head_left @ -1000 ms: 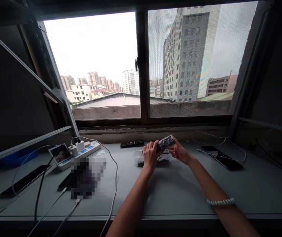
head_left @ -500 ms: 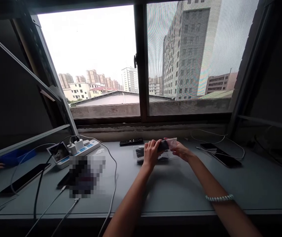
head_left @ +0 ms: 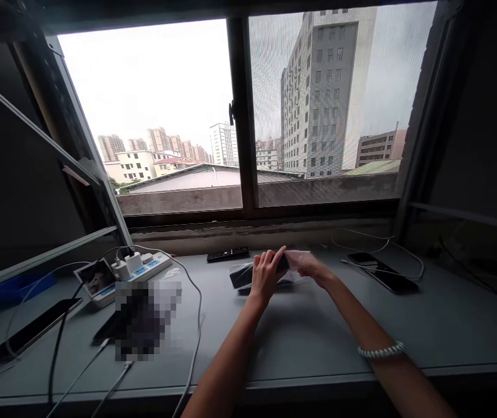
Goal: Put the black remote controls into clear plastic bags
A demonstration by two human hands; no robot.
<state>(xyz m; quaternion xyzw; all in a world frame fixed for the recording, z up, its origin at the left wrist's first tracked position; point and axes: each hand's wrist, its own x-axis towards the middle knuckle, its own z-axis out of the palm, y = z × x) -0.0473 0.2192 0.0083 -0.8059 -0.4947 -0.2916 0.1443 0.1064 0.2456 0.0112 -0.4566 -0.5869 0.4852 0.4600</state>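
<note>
My left hand (head_left: pixel 266 274) is closed from above around a dark item (head_left: pixel 281 264) whose exact kind I cannot make out. Pinched in my right hand (head_left: pixel 314 269) is the pale, see-through end of a plastic bag (head_left: pixel 294 257), which wraps the item's right side. Beneath and to the left of my left hand lies another dark object in clear plastic (head_left: pixel 242 277), close to the tabletop. My palms and fingers hide much of both dark pieces.
Behind my hands lies a black remote control (head_left: pixel 227 254). A phone (head_left: pixel 383 273) with a white cable rests at the right. To the left are a power strip (head_left: pixel 144 268) with chargers, a tablet (head_left: pixel 31 331), several cables and a blue tray (head_left: pixel 17 290). A window rises behind the table (head_left: pixel 318 348).
The view has shifted slightly. My right hand has turned a little over the bag's end, and the packet under my left hand lies more tilted. Another person's hand at far left has left view.
</note>
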